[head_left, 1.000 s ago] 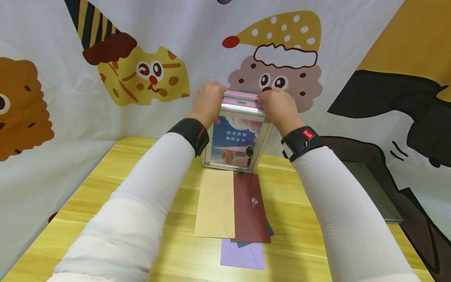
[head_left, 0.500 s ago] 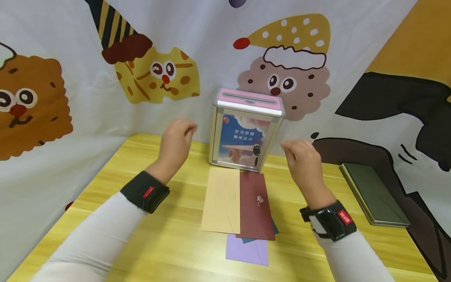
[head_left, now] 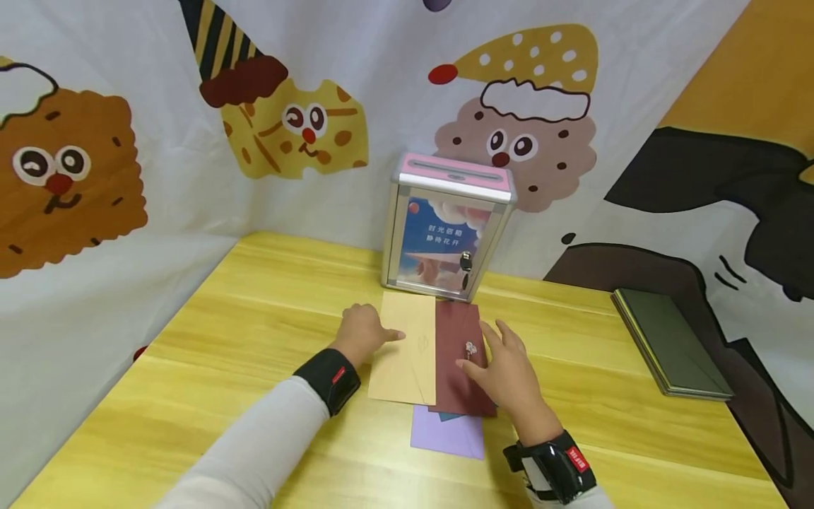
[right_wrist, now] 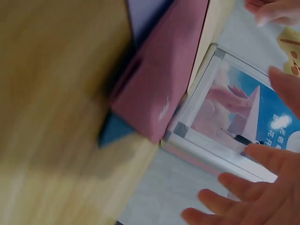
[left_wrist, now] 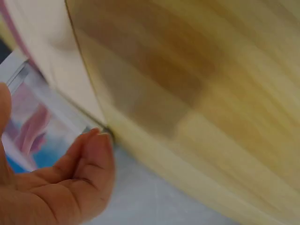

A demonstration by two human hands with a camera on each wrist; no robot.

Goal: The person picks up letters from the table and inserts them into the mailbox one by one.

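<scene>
A cream envelope (head_left: pixel 400 375) and a maroon envelope (head_left: pixel 454 392) lie side by side on the wooden table. Under them, a purple envelope (head_left: pixel 447 433) and a bit of a blue envelope (right_wrist: pixel 115 130) show. Over the cream envelope's left edge is my left hand (head_left: pixel 361 335), thumb pointing inward and fingers loosely bent, with nothing in it. My right hand (head_left: pixel 511 372), fingers spread, hovers by the maroon envelope's right edge and holds nothing. Just behind the envelopes stands a silver-framed letter box (head_left: pixel 441 244) with a pink slotted top, a picture front and a small lock.
A stack of envelopes with a dark green one on top (head_left: pixel 677 343) lies at the right side of the table (head_left: pixel 267 311). Behind the table hangs a white cloth (head_left: pixel 381 56) printed with cartoon figures, close behind the box.
Both hands have left the top of the letter box and come down and inward to the envelopes. The right hand's fingers have spread. The view has shifted slightly; the envelopes look undisturbed.
</scene>
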